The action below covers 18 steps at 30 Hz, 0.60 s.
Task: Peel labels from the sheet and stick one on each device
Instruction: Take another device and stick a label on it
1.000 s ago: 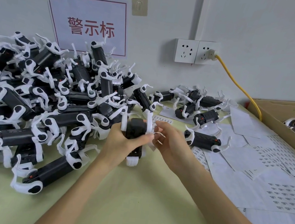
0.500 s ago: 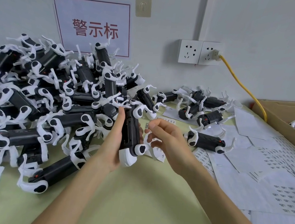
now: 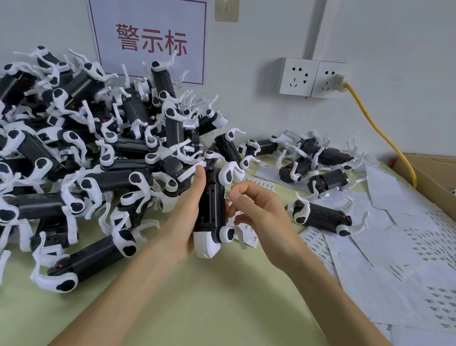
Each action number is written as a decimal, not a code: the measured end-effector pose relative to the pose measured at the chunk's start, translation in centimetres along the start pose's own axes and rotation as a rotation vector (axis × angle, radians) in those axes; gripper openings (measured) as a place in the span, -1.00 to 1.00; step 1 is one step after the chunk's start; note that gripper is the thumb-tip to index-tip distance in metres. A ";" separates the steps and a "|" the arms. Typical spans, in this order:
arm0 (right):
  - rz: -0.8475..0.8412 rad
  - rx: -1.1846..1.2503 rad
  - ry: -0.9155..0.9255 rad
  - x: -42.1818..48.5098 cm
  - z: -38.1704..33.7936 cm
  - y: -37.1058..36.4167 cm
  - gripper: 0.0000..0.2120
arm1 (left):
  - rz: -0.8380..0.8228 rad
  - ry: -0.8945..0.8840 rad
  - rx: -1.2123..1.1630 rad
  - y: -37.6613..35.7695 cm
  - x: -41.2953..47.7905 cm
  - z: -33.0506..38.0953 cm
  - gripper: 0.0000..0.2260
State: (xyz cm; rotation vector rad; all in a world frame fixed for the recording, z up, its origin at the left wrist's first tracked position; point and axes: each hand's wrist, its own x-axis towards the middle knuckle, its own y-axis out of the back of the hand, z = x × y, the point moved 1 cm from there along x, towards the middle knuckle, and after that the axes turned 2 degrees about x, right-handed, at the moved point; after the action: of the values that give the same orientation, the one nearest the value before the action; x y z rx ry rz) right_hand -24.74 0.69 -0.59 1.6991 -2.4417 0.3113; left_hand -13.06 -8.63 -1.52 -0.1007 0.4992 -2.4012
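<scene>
My left hand [image 3: 183,219] grips a black-and-white device [image 3: 211,216] upright above the pale green table, white end down. My right hand [image 3: 256,211] pinches a small white label [image 3: 227,194] between thumb and forefinger, right at the device's upper right edge. Whether the label touches the device is unclear. A partly used label sheet [image 3: 319,241] lies just right of my right hand.
A big heap of black-and-white devices [image 3: 65,153] fills the left. Several more devices [image 3: 319,217] lie at the back right among white label sheets [image 3: 426,254]. A cardboard box [image 3: 432,180] holding devices stands far right. A yellow cable [image 3: 381,134] runs from the wall socket.
My left hand turned the device from end-on to upright and side-on. My right hand brought the pinched label in closer, to the device's upper edge.
</scene>
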 end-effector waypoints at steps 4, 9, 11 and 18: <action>0.004 -0.016 0.006 0.0 0.0 -0.1 -0.84 | 0.010 -0.004 0.032 0.0 0.0 0.0 -0.31; 0.009 -0.039 0.000 0.0 0.1 0.0 -0.83 | 0.029 -0.028 0.085 -0.1 -0.1 0.0 -0.34; 0.009 -0.049 0.000 0.0 0.1 0.0 -0.83 | 0.033 -0.038 0.103 -0.1 -0.1 0.0 -0.38; 0.022 -0.059 -0.003 0.0 0.2 0.0 -0.85 | 0.045 -0.046 0.121 -0.3 -0.3 0.1 -0.39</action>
State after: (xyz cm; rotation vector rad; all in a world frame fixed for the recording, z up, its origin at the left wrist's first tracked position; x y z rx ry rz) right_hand -24.73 0.66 -0.74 1.6508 -2.4481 0.2372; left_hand -12.97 -8.32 -1.29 -0.0905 0.3309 -2.3725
